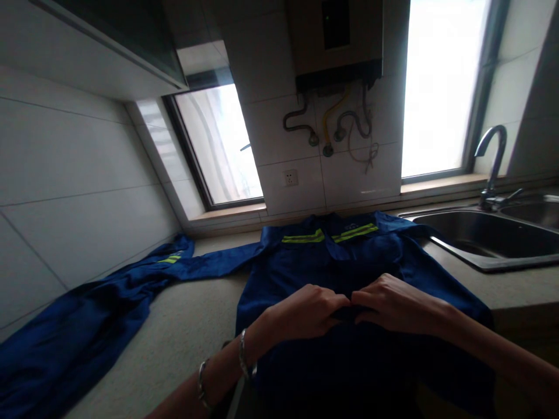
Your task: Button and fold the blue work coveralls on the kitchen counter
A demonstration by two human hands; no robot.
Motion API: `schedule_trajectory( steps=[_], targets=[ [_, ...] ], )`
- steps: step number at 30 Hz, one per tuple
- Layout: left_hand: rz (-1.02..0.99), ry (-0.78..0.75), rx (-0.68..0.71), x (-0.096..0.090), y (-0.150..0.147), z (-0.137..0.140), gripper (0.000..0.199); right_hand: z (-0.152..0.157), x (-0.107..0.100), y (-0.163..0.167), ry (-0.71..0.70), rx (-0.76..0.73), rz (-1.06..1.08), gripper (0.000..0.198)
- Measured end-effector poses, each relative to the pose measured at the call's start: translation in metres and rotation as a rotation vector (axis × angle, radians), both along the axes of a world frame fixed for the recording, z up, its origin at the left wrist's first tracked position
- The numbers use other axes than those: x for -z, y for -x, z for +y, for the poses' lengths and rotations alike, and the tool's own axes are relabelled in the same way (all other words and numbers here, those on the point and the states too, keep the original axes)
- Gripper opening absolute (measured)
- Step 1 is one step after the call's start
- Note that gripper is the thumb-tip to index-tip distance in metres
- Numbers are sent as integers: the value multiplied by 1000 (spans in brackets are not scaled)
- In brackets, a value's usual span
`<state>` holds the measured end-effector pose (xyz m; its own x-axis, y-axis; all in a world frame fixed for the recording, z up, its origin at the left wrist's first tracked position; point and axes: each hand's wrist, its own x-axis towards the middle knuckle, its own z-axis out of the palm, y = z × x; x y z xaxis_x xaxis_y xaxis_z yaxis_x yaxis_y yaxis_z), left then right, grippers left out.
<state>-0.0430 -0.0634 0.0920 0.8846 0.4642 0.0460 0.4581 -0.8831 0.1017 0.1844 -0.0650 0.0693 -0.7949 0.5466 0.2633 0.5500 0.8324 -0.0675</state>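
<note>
A dark blue work jacket (279, 279) with yellow-green reflective strips on its chest lies spread over the counter, its lower part hanging toward me over the front edge. My left hand (308, 311), with two bracelets on the wrist and forearm, pinches the jacket's front near the middle. Close beside it, fingertips almost touching, my right hand (386, 305) is closed on the same front. The small spot between the fingertips is too dark to make out. One sleeve stretches left across the counter.
Another blue garment (96, 320) with reflective strips lies along the left wall. At the right is a steel sink (471, 233) with a curved faucet (495, 157). A water heater (338, 41) with pipes hangs on the tiled wall between two windows. The speckled counter (187, 320) shows between the garments.
</note>
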Motion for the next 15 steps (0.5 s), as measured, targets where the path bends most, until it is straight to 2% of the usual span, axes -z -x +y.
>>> schedule_trajectory(
  steps=[3,10,15],
  targets=[
    [39,-19,-25,2,-2,-1,25,-4,-1,-2,-64,5,-6,21],
    [106,-204,-3,5,-5,-7,40,-8,2,-5,-140,-97,-61,17],
    [-9,-230,-26,12,-5,-4,30,-6,15,-7,-285,-57,33,27]
  ],
)
